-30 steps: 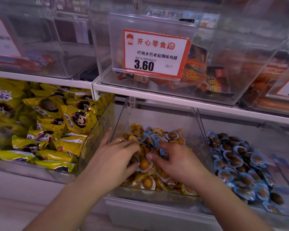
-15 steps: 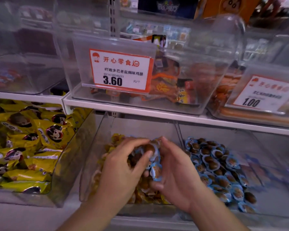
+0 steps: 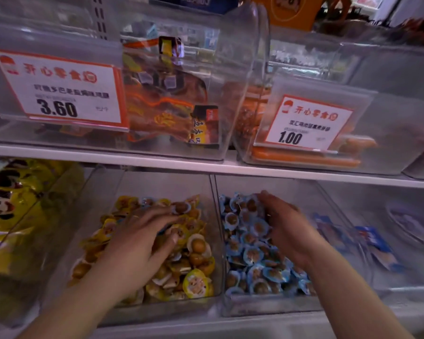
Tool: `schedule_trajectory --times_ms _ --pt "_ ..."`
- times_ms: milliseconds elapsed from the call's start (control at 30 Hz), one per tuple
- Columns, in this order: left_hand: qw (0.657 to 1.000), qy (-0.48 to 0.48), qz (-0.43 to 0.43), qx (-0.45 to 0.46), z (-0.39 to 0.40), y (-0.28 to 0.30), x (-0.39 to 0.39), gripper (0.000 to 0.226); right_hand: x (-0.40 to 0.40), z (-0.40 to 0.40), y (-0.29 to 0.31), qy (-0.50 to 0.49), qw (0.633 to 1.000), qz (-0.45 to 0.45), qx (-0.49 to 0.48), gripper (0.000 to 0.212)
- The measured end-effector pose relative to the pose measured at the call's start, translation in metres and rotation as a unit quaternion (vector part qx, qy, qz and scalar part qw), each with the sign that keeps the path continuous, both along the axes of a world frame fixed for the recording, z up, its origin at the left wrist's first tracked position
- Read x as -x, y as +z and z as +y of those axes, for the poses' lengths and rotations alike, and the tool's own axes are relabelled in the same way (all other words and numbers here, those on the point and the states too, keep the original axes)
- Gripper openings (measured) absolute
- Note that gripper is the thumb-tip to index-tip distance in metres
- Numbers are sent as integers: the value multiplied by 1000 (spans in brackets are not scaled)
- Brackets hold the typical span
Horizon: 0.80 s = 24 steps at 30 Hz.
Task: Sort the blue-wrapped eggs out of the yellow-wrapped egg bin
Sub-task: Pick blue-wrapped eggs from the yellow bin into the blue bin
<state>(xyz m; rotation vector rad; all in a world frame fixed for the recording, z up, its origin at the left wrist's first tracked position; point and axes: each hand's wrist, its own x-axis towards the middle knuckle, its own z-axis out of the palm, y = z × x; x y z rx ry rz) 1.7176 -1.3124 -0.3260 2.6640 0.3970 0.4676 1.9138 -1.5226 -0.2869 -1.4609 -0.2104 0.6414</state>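
Right hand (image 3: pixel 285 223) cupped over blue egg bin (image 3: pixel 267 305), contents unclear; release low. Left hand (image 3: pixel 142 238) spread flat, raking yellow egg bin (image 3: pixel 157 305) for strays.

- Two bare forearms come into view from the lower edge; no sleeve, cuff or glove shows on either
- Left hand (image 3: pixel 142 241): bare, with no watch or wristband at the wrist behind the grip; its nails are short and unpainted where they can be seen; whether a ring is worn on it cannot be told through the blur
- Right hand (image 3: pixel 288 228): bare likewise; wrist and forearm behind the grip are uncovered; no strap or band there
- Both forearms are slim and smooth, without marks or tattoos on the parts that show; motion blur softens the finer detail of the fingers
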Motion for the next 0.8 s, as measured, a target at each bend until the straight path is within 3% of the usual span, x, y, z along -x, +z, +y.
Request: schedule_trajectory --times_ms 67,100,200,267,333,400,467,567,667,800 --pt "996 -19 80 -30 5 -5 -1 65 -12 2 -2 -6 1000 4 14 37" --pt "995 -24 95 -34 6 -7 -1 72 -15 3 -1 -36 998 -39 38 30" --pt "997 -32 73 -9 10 -8 -1 62 -12 6 -1 -114 967 -199 113 15" --pt "998 -29 61 -3 13 -6 1 50 -2 12 -4 -103 949 -275 119 18" --pt "998 -14 54 8 19 -4 6 53 15 20 -3 -60 922 -366 110 21" --pt "998 3 51 32 25 -1 12 64 37 29 4 15 851 -511 119 21" --pt "997 10 42 71 31 0 18 60 58 40 11 128 750 -631 151 28" --pt "994 14 23 108 39 -1 27 38 86 62 10 269 664 -646 265 32" --pt "993 38 -25 109 43 -3 34 27 101 76 1 286 603 -664 337 36" --pt "986 74 -104 110 43 -3 39 22 101 88 -5 323 617 -613 374 49"
